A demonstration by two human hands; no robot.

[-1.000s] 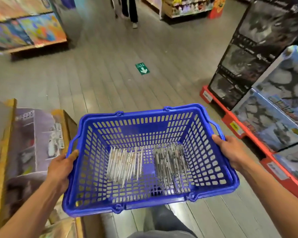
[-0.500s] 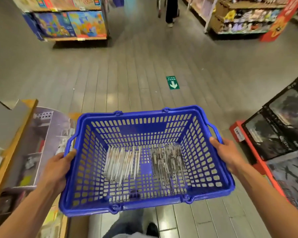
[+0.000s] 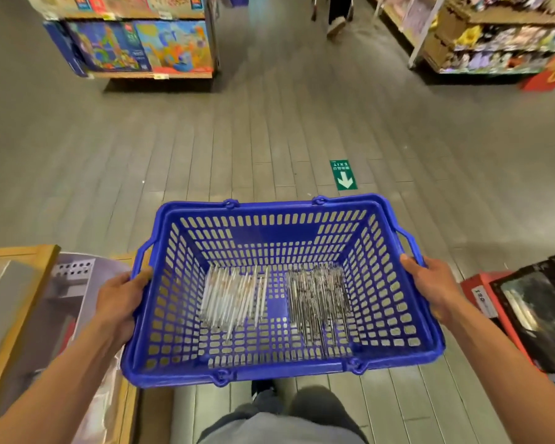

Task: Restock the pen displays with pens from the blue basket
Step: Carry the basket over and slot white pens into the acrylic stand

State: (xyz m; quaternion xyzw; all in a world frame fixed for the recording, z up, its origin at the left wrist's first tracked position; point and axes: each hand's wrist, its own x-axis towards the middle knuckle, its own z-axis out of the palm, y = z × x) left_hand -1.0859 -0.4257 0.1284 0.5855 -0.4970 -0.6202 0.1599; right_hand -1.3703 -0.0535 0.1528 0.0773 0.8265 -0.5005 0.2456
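Careful: your left hand (image 3: pixel 119 299) and right hand (image 3: pixel 430 288) curl their fingers over the side rims of the blue basket (image 3: pixel 282 370), with the white pens (image 3: pixel 231 298) and dark pens (image 3: pixel 318 302) loose on its slotted floor. Tilting it could slide them together.

Open plank floor (image 3: pixel 205 149) stretched ahead of the blue basket (image 3: pixel 269 376), broken only by a flat green exit sticker (image 3: pixel 344 175). A wooden display (image 3: pixel 10 315) crowded the near left, and a red-based stack of boxes (image 3: pixel 532 315) the near right. Farther off, a shelf of colourful boxes (image 3: pixel 141 46) stood left and a toy shelf (image 3: pixel 494 43) right, with an aisle between them where another person's foot (image 3: pixel 335 25) showed.
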